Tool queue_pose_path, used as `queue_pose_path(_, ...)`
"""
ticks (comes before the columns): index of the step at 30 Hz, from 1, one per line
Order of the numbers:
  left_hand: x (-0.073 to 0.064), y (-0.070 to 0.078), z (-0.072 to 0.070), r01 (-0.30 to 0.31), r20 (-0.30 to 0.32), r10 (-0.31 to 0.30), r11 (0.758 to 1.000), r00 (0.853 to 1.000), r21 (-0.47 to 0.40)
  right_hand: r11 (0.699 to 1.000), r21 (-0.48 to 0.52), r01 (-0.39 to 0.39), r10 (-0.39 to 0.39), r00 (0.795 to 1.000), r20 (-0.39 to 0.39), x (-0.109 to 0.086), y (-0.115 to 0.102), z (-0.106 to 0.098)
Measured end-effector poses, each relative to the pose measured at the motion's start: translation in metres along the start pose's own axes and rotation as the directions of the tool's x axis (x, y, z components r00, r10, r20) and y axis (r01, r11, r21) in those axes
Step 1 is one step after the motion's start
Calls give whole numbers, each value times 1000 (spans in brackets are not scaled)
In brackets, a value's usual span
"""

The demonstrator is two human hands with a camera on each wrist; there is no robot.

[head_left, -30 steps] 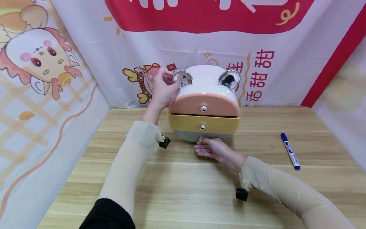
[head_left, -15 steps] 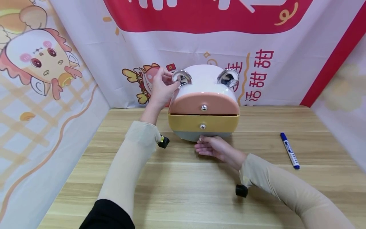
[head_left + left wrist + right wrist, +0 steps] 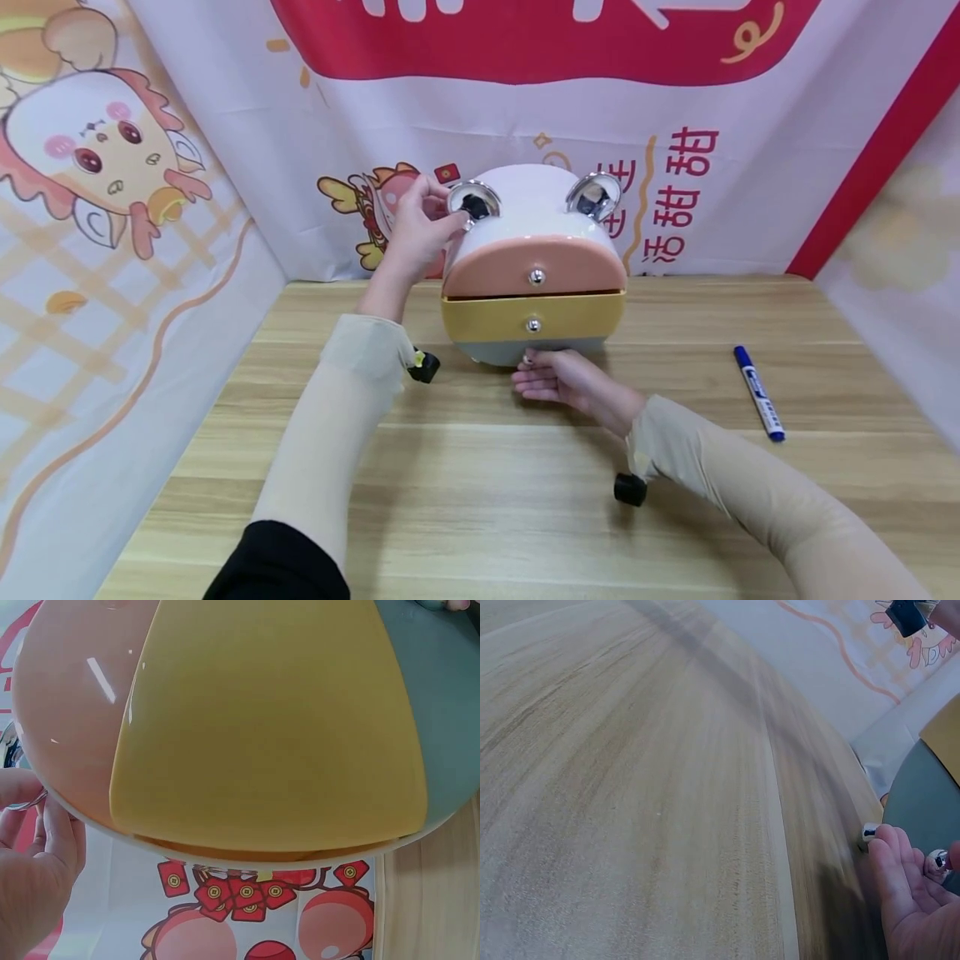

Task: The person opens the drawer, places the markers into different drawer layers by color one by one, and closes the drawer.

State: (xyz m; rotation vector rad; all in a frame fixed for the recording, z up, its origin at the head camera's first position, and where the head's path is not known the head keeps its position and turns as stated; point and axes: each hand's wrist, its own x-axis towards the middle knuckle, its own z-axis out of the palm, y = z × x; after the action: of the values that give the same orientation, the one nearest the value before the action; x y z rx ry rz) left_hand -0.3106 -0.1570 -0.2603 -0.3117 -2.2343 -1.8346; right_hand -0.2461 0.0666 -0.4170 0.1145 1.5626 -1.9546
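A small white storage box with two silver cup-shaped ears stands on the table, with a peach drawer, a yellow drawer and a grey drawer stacked in its front. My left hand pinches the rim of the left silver ear; in the left wrist view it lies beside the peach drawer. Low at the front, my right hand pinches the silver knob of the grey drawer between thumb and finger, other fingers extended beneath. The yellow drawer sits slightly proud, a dark gap above it.
A blue-capped white marker lies on the wooden table to the right. Printed cloth hangs close behind the box and along both sides. A silver foot shows under the box.
Both hands keep their holds. The box shifts slightly upward in the head view, and its ears shift a little left. The marker stays on the table.
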Motion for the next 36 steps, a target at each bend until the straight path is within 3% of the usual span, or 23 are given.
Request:
queue_pose_path(9, -1, 0, 0, 13, -6, -12, 1000, 1000, 17, 1000, 6, -1, 1, 1000, 9, -2, 0, -1)
queue_pose_path(18, -2, 4, 4, -40, -51, 49, 988, 997, 152, 997, -72, 8, -9, 1000, -15, -4, 0, -2)
queue_pose_path(36, -4, 5, 5, -42, -66, 52, 990, 996, 137, 995, -97, -14, 16, 1000, 11, -12, 2, -4)
